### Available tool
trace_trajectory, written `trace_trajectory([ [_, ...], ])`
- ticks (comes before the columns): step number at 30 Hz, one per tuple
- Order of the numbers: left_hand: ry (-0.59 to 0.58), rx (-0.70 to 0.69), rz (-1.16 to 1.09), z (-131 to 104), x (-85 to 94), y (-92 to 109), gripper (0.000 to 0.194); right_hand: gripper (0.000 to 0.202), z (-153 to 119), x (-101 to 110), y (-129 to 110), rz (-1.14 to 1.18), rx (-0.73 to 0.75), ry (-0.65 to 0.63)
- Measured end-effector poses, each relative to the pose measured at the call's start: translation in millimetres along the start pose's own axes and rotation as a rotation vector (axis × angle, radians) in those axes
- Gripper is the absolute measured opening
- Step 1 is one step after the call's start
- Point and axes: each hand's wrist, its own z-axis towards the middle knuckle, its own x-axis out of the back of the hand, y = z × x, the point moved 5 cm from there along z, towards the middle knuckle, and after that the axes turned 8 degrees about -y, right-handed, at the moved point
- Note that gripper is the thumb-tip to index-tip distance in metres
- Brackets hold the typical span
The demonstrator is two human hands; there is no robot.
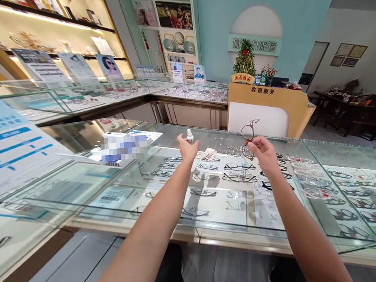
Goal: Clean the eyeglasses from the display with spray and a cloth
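Observation:
My left hand (188,149) reaches over the glass counter to a small white spray bottle (190,135). Its thumb and fingers are apart on either side of the bottle, and the hand hides the bottle's base. Raised above the counter on the right, my right hand (266,155) pinches a pair of round, thin-rimmed eyeglasses (247,132). They are held on end, one lens above the other, with a temple sticking out at the top. A crumpled pale cloth (209,154) lies on the counter just right of my left hand.
Under the glass top (171,135) several rows of eyeglasses (240,177) are laid out. A white-and-blue box (124,147), partly blurred, and a large printed card (10,140) stand on the left. Beyond are more showcases (191,91) and a yellow cashier desk (268,96).

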Motion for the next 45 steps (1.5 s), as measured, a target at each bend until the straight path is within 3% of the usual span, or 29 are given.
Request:
trace_trajectory([
  [6, -0.036, 0.012, -0.084, -3, 0.6, 1, 0.028, 0.049, -1, 2, 0, 0.118, -0.054, 0.031],
  [12, -0.191, -0.037, -0.339, -12, -5.3, 35, 0.021, 0.054, 0, 7, -1, 0.246, -0.047, 0.062],
  [16, -0.403, -0.085, -0.535, -36, -15.5, 69, 0.019, 0.054, 0, 2, -2, 0.273, -0.040, 0.005],
  [18, -0.541, -0.091, -0.630, -54, -20.1, 83, 0.036, 0.056, 0, -1, -1, 0.279, -0.042, -0.005],
  [21, -0.862, -0.058, -0.847, -83, -27.8, 100, 0.065, 0.059, -1, -8, 1, 0.275, -0.059, -0.033],
  [23, -1.039, -0.031, -0.947, -98, -29.9, 107, 0.072, 0.058, -2, -13, 2, 0.261, -0.065, -0.059],
  [25, -1.108, -0.028, -0.973, -105, -29.9, 110, 0.072, 0.058, -3, -16, 2, 0.236, -0.069, -0.075],
  [38, -1.168, -0.088, -0.871, -112, -38.7, 104, 0.055, 0.051, -7, -28, 0, 0.160, -0.096, -0.139],
  [40, -1.124, -0.163, -0.789, -114, -41.0, 105, 0.056, 0.049, -8, -31, 0, 0.163, -0.101, -0.157],
  [45, -0.865, -0.404, -0.623, -114, -43.9, 106, 0.055, 0.047, -10, -33, 1, 0.145, -0.121, -0.162],
])
